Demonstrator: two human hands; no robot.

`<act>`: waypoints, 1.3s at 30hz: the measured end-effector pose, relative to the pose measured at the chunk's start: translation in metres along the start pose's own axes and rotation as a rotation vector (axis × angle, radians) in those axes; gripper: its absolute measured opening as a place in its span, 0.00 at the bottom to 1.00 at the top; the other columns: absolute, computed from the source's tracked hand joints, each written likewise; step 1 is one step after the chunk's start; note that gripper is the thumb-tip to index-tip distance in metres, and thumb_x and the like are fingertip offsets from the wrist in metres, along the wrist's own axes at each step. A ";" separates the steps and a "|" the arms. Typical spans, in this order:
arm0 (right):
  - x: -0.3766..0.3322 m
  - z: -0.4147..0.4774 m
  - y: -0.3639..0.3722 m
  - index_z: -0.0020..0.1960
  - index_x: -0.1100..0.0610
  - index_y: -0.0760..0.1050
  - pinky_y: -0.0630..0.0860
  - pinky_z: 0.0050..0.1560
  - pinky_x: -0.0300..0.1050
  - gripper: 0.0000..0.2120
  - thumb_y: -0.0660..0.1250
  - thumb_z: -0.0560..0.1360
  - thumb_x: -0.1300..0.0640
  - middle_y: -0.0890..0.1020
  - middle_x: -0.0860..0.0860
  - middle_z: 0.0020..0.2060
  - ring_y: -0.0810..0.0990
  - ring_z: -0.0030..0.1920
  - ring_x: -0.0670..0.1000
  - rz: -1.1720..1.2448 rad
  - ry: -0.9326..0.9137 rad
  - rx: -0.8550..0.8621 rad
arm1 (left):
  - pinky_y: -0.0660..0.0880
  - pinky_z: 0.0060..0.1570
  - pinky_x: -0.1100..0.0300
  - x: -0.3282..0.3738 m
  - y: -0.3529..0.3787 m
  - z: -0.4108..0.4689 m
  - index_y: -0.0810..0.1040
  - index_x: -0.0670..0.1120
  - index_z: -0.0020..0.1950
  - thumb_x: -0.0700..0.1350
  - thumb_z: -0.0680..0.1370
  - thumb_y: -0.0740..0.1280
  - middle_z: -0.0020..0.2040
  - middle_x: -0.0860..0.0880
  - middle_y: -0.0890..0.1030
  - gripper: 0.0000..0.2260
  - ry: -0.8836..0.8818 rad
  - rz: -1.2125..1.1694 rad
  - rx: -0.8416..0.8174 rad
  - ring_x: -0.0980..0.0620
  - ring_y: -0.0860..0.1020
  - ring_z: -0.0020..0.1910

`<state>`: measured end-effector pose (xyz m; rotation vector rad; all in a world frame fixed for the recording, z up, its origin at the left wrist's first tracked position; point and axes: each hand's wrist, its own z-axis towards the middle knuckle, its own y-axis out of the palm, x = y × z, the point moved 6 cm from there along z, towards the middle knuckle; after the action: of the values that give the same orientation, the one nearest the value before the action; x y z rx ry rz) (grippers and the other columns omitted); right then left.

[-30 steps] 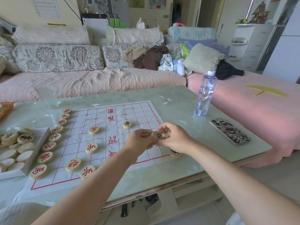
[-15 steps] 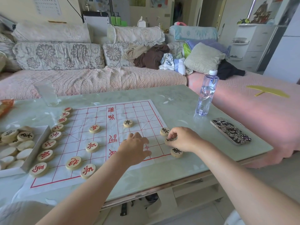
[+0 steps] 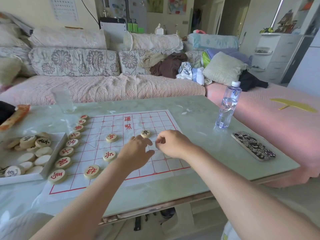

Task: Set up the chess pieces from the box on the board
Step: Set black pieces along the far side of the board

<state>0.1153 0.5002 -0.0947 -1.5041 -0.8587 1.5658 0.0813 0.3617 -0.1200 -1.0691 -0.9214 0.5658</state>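
The bare left forearm [image 3: 90,196] stretches from 7 o'clock; the left hand [image 3: 136,153] lies palm down, fingers straight toward 1 o'clock, thumb spread. The bare right forearm [image 3: 233,184] stretches from 5 o'clock; the right hand [image 3: 173,144], just beside at 2 o'clock, is knuckles up, fingers curled under. Whether it grips anything is hidden.

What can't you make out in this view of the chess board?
- Head view: whether the right hand holds anything; its curled fingers hide that.
- Head view: board squares beneath the left hand and right hand.
- Head view: box, cut off by the left edge.
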 end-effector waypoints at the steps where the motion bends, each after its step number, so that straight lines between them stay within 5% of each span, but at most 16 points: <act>1: -0.015 0.004 0.003 0.46 0.45 0.78 0.74 0.45 0.42 0.03 0.66 0.74 0.48 0.80 0.41 0.44 0.79 0.48 0.47 0.017 -0.023 -0.007 | 0.73 0.53 0.55 -0.009 -0.008 -0.001 0.77 0.54 0.60 0.55 0.76 0.66 0.55 0.51 0.75 0.14 -0.013 -0.007 0.019 0.50 0.73 0.56; 9: -0.129 0.031 0.055 0.39 0.46 0.76 0.75 0.43 0.44 0.07 0.66 0.76 0.50 0.79 0.42 0.37 0.78 0.44 0.48 0.143 -0.182 -0.079 | 0.74 0.41 0.59 -0.121 -0.086 -0.029 0.78 0.52 0.58 0.53 0.76 0.66 0.51 0.52 0.79 0.12 -0.217 -0.025 0.079 0.52 0.76 0.43; 14: -0.189 0.051 0.100 0.49 0.47 0.80 0.78 0.53 0.48 0.06 0.64 0.76 0.49 0.82 0.45 0.47 0.80 0.50 0.50 0.150 -0.236 -0.144 | 0.73 0.48 0.59 -0.190 -0.123 -0.056 0.78 0.52 0.58 0.50 0.76 0.66 0.54 0.51 0.80 0.12 -0.327 0.012 0.105 0.50 0.78 0.50; 27: -0.314 0.134 0.193 0.62 0.46 0.74 0.69 0.49 0.45 0.14 0.63 0.77 0.52 0.73 0.51 0.64 0.75 0.61 0.55 -0.136 -0.357 -0.148 | 0.69 0.62 0.51 -0.347 -0.159 -0.138 0.74 0.56 0.64 0.44 0.78 0.62 0.62 0.49 0.72 0.16 -0.563 0.112 0.056 0.46 0.67 0.63; 39: -0.343 0.170 0.235 0.55 0.48 0.74 0.70 0.63 0.52 0.14 0.62 0.77 0.40 0.81 0.49 0.56 0.77 0.60 0.55 -0.245 -0.249 -0.072 | 0.70 0.60 0.52 -0.368 -0.159 -0.151 0.74 0.55 0.65 0.47 0.80 0.58 0.61 0.51 0.74 0.15 -0.519 0.045 0.050 0.48 0.68 0.62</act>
<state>-0.0775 0.0962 -0.1303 -1.2142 -1.2049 1.5707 0.0141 -0.0611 -0.1334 -0.9127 -1.3266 0.9237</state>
